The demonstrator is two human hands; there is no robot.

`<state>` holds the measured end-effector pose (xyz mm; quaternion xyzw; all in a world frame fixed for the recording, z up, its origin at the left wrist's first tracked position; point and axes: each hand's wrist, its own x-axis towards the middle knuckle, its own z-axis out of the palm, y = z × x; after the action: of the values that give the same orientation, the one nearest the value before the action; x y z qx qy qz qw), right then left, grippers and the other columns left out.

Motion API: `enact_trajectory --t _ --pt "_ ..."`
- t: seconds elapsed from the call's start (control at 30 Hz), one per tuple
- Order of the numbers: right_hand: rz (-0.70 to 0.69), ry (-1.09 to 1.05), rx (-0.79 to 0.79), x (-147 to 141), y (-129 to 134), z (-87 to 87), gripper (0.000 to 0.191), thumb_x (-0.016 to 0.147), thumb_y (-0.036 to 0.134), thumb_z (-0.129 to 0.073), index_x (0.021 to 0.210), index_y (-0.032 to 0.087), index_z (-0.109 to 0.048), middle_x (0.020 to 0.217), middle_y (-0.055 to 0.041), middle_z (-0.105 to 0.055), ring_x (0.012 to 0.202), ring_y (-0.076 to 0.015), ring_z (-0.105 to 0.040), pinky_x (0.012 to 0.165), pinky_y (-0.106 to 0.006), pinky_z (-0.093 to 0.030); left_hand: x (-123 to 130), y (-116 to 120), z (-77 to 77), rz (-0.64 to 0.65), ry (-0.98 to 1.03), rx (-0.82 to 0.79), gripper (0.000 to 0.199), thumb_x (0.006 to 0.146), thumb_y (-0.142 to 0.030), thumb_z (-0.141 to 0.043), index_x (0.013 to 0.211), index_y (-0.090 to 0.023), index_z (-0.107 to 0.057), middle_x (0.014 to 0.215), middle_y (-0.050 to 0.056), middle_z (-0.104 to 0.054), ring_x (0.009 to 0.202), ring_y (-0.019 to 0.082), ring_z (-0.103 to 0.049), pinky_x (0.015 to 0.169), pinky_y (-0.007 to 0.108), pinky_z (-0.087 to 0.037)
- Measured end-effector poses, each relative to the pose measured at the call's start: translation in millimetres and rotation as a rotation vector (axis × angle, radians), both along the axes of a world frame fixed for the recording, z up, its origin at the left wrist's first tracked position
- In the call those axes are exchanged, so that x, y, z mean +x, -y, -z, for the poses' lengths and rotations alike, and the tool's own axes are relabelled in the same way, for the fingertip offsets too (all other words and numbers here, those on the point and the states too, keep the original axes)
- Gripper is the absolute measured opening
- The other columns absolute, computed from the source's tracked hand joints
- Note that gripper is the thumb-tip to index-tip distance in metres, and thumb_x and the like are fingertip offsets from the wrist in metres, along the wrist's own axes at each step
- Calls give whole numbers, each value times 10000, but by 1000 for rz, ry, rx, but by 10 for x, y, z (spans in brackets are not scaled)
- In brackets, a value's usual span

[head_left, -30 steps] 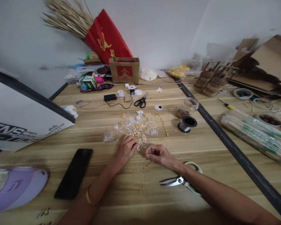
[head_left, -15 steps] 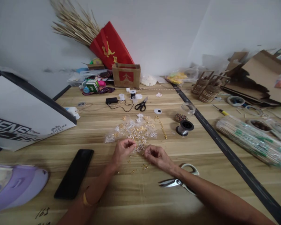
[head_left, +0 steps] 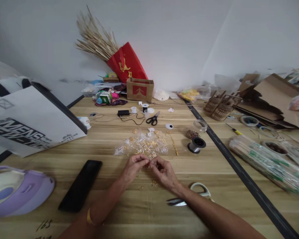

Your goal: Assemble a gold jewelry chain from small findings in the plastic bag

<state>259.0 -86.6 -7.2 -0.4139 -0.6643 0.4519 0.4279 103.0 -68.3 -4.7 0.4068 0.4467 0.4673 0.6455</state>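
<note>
My left hand (head_left: 137,166) and my right hand (head_left: 163,170) meet fingertip to fingertip over the wooden table. Both are closed in a pinch; whatever sits between the fingers is too small to make out. Just beyond them lies a pile of gold and silver findings (head_left: 146,141), partly in clear bags. Several loose gold pieces (head_left: 153,183) lie below the hands. A gold chain (head_left: 173,143) is to the right of the pile. White-handled scissors (head_left: 200,189) lie partly under my right forearm.
A black phone (head_left: 80,186) and a purple-and-white object (head_left: 27,192) lie on the left. Rightward are a wire spool (head_left: 197,144), a bead jar (head_left: 192,133) and bagged sticks (head_left: 266,166). Black scissors (head_left: 152,119) and a paper bag (head_left: 140,89) stand farther back.
My hands have come together from a small gap, fingertips now meeting. The view has tilted, so the background appears lower. The right forearm covers more of the white-handled scissors.
</note>
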Motion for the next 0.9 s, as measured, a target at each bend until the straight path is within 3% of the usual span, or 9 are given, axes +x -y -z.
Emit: enact_trajectory --t 0.23,0.9 --pt "31 -45 -11 0 22 96 223 844 359 -517 728 169 -522 619 14 -498 556 -107 -436 512 -220 -347 -3 89 78 -63 56 -35 219 547 -260 -793 678 -130 -676 656 14 -674 643 127 -587 676 251 -453" --pt "-15 -9 -86 43 -26 200 249 830 393 -557 730 164 -552 587 25 -482 529 -98 -414 491 -215 -332 -104 65 222 -31 -42 3 216 564 -284 -793 698 -139 -705 689 29 -705 678 153 -614 721 275 -471"
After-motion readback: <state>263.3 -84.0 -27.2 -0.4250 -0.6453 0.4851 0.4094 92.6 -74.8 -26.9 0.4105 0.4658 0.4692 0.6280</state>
